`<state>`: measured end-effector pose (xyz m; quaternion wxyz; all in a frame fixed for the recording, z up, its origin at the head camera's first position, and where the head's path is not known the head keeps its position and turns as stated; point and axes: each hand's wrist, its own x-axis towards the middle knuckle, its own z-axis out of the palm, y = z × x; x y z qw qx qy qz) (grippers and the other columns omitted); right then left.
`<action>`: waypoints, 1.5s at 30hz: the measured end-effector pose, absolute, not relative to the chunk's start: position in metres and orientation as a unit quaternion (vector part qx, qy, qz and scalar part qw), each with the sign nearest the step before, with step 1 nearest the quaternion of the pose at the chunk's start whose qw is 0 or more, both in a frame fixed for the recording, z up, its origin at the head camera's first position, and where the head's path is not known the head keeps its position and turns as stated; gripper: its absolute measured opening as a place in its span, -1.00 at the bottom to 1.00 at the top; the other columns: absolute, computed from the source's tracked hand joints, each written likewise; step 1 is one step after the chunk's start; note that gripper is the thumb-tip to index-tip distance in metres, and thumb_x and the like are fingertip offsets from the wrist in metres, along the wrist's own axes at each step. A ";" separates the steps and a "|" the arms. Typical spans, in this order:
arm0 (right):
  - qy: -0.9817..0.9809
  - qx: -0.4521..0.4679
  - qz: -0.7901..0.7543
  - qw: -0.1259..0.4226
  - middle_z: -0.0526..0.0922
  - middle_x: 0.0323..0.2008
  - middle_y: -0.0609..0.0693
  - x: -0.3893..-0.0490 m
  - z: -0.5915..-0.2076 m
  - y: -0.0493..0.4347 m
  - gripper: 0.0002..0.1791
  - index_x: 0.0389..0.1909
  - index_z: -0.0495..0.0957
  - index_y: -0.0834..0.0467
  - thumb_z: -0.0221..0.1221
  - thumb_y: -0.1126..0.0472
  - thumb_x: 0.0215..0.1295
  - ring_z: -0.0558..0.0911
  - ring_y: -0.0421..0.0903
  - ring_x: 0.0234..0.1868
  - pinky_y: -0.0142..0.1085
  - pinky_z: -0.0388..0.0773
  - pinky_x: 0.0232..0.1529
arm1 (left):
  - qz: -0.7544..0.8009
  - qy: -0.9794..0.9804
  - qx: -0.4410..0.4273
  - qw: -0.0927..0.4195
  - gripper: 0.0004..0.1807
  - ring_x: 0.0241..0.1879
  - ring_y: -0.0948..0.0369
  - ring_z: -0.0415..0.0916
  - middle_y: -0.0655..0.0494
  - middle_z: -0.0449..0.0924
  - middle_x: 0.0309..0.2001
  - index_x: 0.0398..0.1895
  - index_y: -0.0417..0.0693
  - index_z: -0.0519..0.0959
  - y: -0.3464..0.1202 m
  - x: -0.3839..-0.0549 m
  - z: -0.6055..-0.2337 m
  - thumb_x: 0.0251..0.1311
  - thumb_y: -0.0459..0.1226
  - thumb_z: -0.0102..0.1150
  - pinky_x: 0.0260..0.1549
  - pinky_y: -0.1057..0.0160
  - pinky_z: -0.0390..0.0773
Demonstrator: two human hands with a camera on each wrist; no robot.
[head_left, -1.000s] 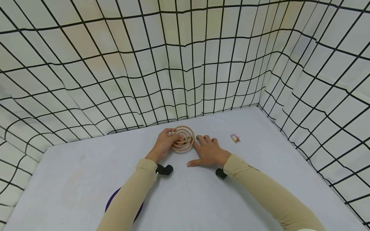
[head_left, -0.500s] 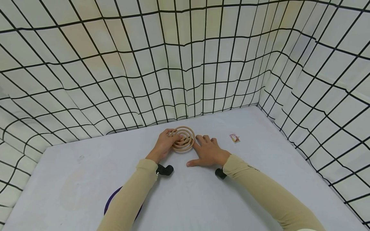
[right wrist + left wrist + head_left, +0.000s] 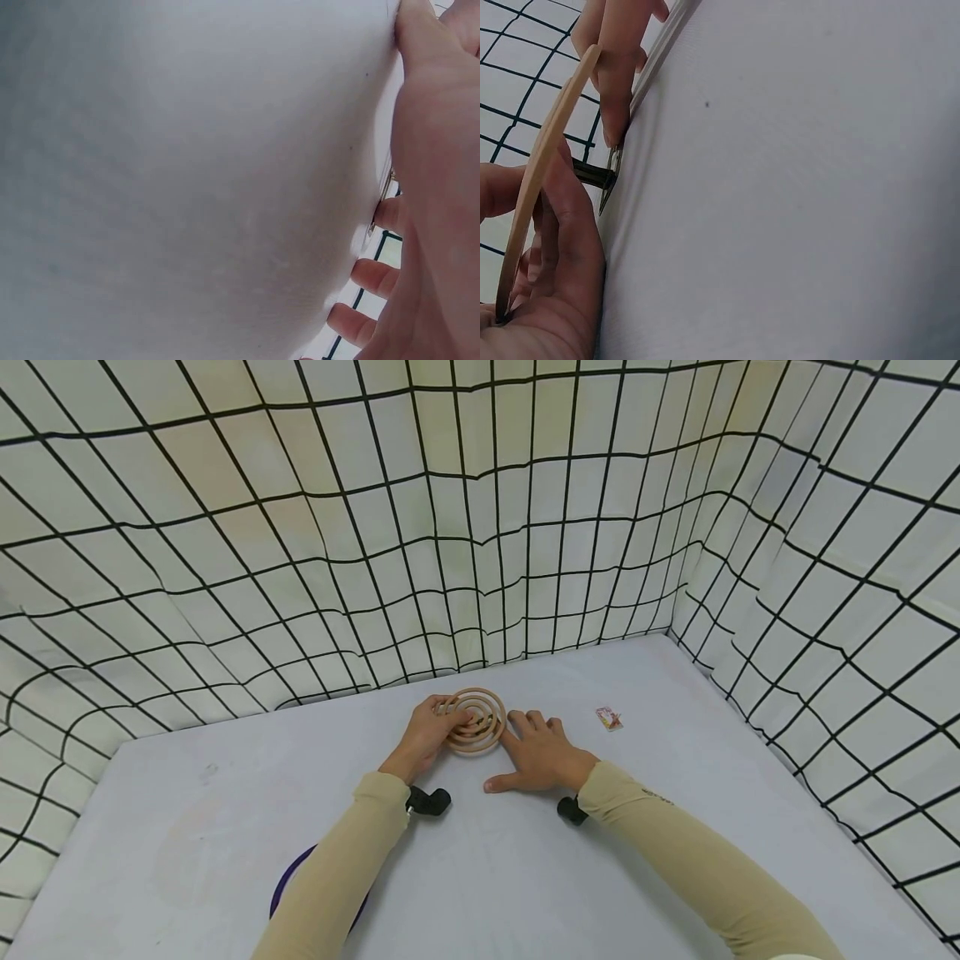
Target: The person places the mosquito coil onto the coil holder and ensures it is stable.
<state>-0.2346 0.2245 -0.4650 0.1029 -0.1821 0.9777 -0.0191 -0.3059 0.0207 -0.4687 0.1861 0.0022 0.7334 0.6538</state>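
Right of centre, the spread right hand (image 3: pixel 538 760), grasping nothing, rests on the tabletop (image 3: pixel 480 877) with a fingertip at the metal stand (image 3: pixel 595 175); steady pressure there should prevent skidding. Just beyond, centre-frame, the left hand (image 3: pixel 426 737) pinches the ringed wooden disc (image 3: pixel 482 723), best adjusted gently.

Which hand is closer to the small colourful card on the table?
The right hand: it lies left of the card, not touching it. The left hand is farther left, holding the wooden rings.
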 end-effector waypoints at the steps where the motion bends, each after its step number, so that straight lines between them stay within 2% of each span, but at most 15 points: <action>1: 0.978 -0.182 -0.018 0.103 0.07 0.60 0.15 -0.235 -0.465 0.225 0.19 0.66 0.05 -0.01 0.01 -0.68 0.19 0.15 0.22 0.57 0.27 0.23 0.40 | 0.656 0.732 0.003 0.186 -0.37 -0.23 0.38 0.66 -0.05 0.65 0.06 0.42 -0.16 0.34 0.021 -0.306 -0.469 0.33 -0.24 0.32 -0.22 0.44 0.64; 14: 0.978 -0.180 -0.025 0.107 0.09 0.59 0.16 -0.234 -0.463 0.224 0.18 0.65 0.07 -0.03 0.04 -0.67 0.18 0.15 0.25 0.56 0.27 0.24 0.40 | 0.648 0.738 0.001 0.187 -0.35 -0.22 0.37 0.64 -0.06 0.63 0.09 0.43 -0.14 0.34 0.020 -0.306 -0.471 0.34 -0.22 0.32 -0.23 0.44 0.62; 23: 0.977 -0.178 -0.027 0.111 0.07 0.60 0.16 -0.234 -0.464 0.224 0.19 0.66 0.05 -0.01 0.04 -0.66 0.20 0.15 0.25 0.56 0.28 0.22 0.41 | 0.643 0.744 0.007 0.180 -0.33 -0.12 0.35 0.63 -0.13 0.59 0.21 0.45 -0.15 0.33 0.021 -0.306 -0.472 0.33 -0.20 0.33 -0.18 0.45 0.60; 45: 0.977 -0.177 -0.028 0.115 0.04 0.62 0.15 -0.234 -0.462 0.223 0.22 0.67 0.00 0.00 0.02 -0.68 0.18 0.12 0.23 0.58 0.27 0.19 0.44 | 0.651 0.738 0.013 0.179 -0.37 -0.14 0.38 0.62 -0.11 0.60 0.17 0.42 -0.17 0.34 0.021 -0.305 -0.474 0.34 -0.23 0.31 -0.20 0.46 0.61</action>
